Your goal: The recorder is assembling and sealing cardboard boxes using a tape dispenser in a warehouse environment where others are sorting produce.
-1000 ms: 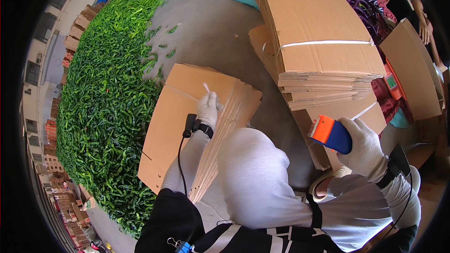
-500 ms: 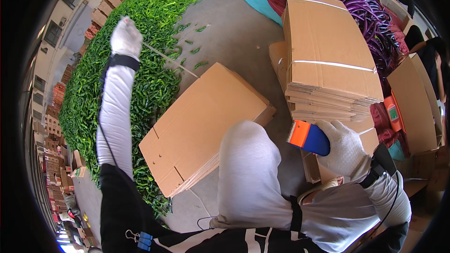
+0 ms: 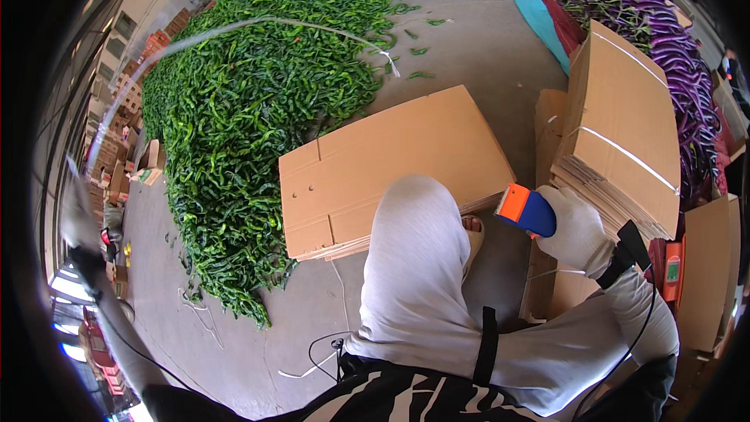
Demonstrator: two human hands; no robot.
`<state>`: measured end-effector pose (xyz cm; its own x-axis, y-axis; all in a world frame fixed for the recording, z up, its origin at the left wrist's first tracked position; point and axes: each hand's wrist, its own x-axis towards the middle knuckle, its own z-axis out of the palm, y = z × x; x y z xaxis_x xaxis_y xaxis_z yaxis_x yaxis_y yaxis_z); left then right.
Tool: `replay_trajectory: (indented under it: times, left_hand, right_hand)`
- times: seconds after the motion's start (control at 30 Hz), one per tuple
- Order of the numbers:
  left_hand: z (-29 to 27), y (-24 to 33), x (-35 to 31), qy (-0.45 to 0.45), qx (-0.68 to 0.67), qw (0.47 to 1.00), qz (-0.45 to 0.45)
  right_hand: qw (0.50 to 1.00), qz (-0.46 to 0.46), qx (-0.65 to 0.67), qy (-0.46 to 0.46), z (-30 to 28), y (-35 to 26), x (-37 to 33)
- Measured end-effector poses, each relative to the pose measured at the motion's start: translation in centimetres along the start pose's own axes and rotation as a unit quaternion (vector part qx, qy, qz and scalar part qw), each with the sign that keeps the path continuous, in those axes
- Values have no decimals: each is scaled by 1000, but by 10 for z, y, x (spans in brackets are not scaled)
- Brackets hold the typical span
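Note:
My left hand [image 3: 78,215], gloved in white and smeared by motion, is raised at the far left. From it a thin white strap [image 3: 269,21] arcs over the peppers, its loose end hanging near the pepper heap's right edge. Closed in my right hand [image 3: 576,227], also white-gloved, is an orange-and-blue tape dispenser [image 3: 528,209] with a toothed front edge. A stack of flattened cardboard cartons [image 3: 398,148] lies on the floor before me, partly behind my knee. Beyond my right hand stands a taller carton stack [image 3: 625,109], bound with white straps.
A large heap of green peppers [image 3: 258,101] covers the floor on the left. Purple eggplants [image 3: 680,78] lie on red and teal sheeting [image 3: 539,8] at the far right. Near the right rim are an open carton [image 3: 707,273] and an orange device [image 3: 673,270]. Loose strap pieces [image 3: 205,316] litter the floor.
My left hand has swung left and down, pulling the strap away from the middle carton stack. The view has shifted left; my right hand keeps hold of the tape dispenser.

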<state>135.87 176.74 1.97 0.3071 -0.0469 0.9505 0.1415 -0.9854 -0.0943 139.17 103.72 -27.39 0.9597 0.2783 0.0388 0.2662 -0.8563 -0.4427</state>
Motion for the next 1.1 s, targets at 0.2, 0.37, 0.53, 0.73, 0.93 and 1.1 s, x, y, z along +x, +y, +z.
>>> replay_trajectory:
  times: [0.2,0.37,0.53,0.73,0.93,1.1]
  left_hand:
    - [-177,-2,-582,-528,138,639,-542]
    - [-122,92,-643,-647,34,588,-485]
    - [96,102,-472,-637,-178,726,-192]
    - [174,176,-392,-608,-216,754,122]
    - [165,212,-466,-612,-108,726,294]
    - [160,208,-471,-575,-101,760,288]
  right_hand:
    - [1000,6,-6,3,-2,-15,1]
    - [996,73,-41,42,-9,-22,8]
    - [984,106,-103,100,-28,-44,-27]
    - [951,176,-195,165,-82,-58,-103]
    - [893,158,-356,227,-151,-79,-149]
    - [888,83,-391,228,-167,-75,-108]
